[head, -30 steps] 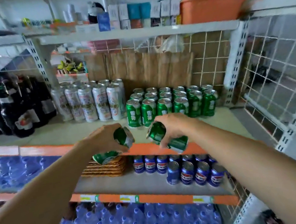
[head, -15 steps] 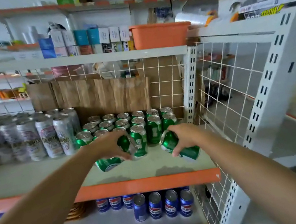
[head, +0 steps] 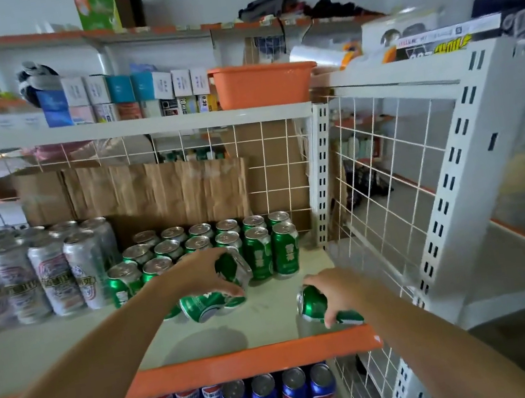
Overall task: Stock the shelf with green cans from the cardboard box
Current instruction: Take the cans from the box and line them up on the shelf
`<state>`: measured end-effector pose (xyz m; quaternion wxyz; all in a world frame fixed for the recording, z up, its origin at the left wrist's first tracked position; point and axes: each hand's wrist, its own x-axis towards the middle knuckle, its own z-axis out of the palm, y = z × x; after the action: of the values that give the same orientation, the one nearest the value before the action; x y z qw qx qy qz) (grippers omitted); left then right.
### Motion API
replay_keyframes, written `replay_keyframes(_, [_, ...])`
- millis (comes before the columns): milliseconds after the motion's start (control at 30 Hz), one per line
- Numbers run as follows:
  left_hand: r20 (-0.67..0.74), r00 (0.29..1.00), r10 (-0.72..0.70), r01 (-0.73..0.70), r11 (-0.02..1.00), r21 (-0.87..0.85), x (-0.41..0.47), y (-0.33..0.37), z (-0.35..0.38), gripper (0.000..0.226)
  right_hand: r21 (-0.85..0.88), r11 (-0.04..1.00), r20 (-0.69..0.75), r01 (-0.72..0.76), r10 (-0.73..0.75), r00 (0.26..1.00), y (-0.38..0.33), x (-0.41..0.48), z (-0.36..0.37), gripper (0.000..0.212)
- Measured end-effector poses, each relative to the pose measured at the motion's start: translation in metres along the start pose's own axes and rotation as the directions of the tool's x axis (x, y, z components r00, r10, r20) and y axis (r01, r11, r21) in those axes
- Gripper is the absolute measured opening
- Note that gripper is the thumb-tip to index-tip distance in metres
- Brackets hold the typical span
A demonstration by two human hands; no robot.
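Shelving now: left grip [head: 197, 274] holds two tilted green cans [head: 212, 304], right grip [head: 338, 293] clasps a sideways can [head: 312, 306]; next, probably stand them beside stocked rows [head: 260, 257].

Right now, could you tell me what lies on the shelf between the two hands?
Apart from the green cans the left hand and right hand grip, only bare shelf lies there, in the head view.

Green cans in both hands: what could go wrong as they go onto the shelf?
The left hand grips two tilted cans right beside the standing rows; a slip could topple several. The right hand holds its sideways cans low near the shelf's orange front edge; one let go on its side might roll off.
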<state>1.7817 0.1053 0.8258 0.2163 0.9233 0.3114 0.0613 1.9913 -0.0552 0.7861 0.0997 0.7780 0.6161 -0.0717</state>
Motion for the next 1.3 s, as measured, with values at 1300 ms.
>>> replay_keyframes(1300, [-0.208, 0.935, 0.287, -0.335, 0.525, -0.782, 0.021, 0.032, -0.050, 0.058, 0.916, 0.064, -0.397, 0.396, 0.289, 0.871, -0.084, 0.028, -0.045, 0.052])
